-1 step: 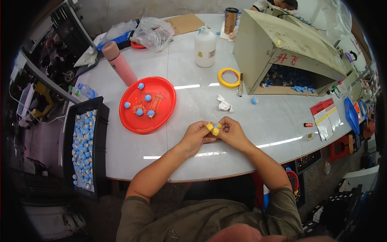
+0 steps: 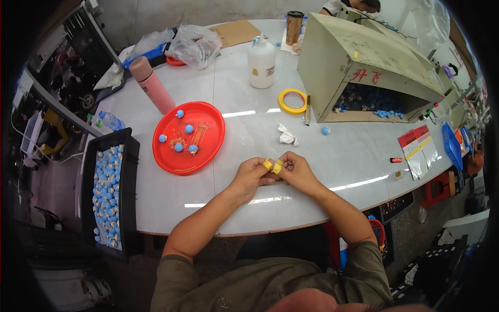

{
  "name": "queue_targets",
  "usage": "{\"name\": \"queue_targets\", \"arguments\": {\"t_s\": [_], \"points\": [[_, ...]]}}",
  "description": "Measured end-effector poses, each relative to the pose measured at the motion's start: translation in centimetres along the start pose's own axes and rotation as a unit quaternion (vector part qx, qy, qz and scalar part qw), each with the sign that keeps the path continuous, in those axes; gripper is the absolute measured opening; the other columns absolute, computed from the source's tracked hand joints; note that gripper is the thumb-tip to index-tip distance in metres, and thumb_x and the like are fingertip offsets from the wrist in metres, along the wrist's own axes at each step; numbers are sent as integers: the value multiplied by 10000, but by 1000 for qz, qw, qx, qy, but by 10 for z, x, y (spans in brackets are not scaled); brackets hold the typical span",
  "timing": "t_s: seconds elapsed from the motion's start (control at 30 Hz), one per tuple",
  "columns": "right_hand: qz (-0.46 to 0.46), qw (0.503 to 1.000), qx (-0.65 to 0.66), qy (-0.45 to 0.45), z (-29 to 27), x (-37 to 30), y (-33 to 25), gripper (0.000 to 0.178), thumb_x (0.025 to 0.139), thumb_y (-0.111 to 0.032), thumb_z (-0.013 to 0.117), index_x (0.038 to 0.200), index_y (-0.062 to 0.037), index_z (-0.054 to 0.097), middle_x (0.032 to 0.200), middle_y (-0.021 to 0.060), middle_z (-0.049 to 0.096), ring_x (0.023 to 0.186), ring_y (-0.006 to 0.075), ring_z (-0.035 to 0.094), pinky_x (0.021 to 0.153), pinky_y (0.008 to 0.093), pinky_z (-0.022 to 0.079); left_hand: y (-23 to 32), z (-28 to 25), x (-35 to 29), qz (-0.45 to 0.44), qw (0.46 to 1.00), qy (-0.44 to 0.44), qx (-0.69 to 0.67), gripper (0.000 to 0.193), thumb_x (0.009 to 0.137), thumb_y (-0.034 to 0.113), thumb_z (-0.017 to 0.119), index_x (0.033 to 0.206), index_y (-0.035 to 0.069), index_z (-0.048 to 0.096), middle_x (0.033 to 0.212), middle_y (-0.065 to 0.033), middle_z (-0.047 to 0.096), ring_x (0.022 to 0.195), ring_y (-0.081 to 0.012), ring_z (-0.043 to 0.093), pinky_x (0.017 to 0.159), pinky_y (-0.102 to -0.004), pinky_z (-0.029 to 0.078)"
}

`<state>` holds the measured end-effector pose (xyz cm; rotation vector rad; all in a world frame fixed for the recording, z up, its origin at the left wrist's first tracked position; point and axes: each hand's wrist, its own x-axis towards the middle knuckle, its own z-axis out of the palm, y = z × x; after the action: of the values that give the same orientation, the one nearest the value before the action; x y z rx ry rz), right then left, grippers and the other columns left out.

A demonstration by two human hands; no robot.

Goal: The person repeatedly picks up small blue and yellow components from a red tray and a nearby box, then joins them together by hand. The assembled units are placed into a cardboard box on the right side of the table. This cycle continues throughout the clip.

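Observation:
My left hand (image 2: 251,174) and my right hand (image 2: 294,170) meet above the near part of the table, fingertips pinched together. Yellow tape (image 2: 267,164) is wrapped round fingers of both hands. A small blue piece showed between the fingertips in the earlier picture; now the fingers cover it almost wholly. Beyond my hands lies a crumpled white tissue (image 2: 287,135). Left of them, a red round tray (image 2: 218,148) holds several small blue balls (image 2: 189,129) with pale bits on them. One more blue ball (image 2: 326,130) rests on the table to the right.
A black bin (image 2: 134,156) full of blue balls stands at the left edge. A pink flask (image 2: 156,89), a white bottle (image 2: 261,65) and a yellow tape roll (image 2: 284,106) stand farther back. An open-fronted box (image 2: 322,67) occupies the right, with a person (image 2: 338,7) behind it.
The blue piece between my fingertips has gone out of sight as the fingers shifted slightly. The whole view has moved a little; the other things stay where they were.

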<state>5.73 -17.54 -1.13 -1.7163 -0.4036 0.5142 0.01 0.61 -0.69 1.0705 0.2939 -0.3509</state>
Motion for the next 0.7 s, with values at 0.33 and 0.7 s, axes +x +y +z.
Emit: {"name": "queue_targets", "arguments": {"t_s": [0.33, 0.7], "points": [[-54, 978, -126, 159, 51, 6, -8, 243, 1002, -234, 468, 870, -30, 487, 719, 218, 599, 713, 433, 598, 610, 496, 429, -4, -7, 3, 118, 992, 52, 12, 195, 993, 204, 621, 962, 12, 633, 940, -93, 690, 773, -130, 674, 696, -255, 576], [-93, 974, -102, 181, 54, 4, 1, 229, 992, -200, 487, 851, -21, 491, 715, 204, 594, 661, 395, 598, 587, 462, 436, -14, -5, 5, 134, 989, 53, 22, 191, 999, 200, 609, 951, 17, 639, 950, -85, 686, 796, -134, 666, 716, -279, 576]]}}
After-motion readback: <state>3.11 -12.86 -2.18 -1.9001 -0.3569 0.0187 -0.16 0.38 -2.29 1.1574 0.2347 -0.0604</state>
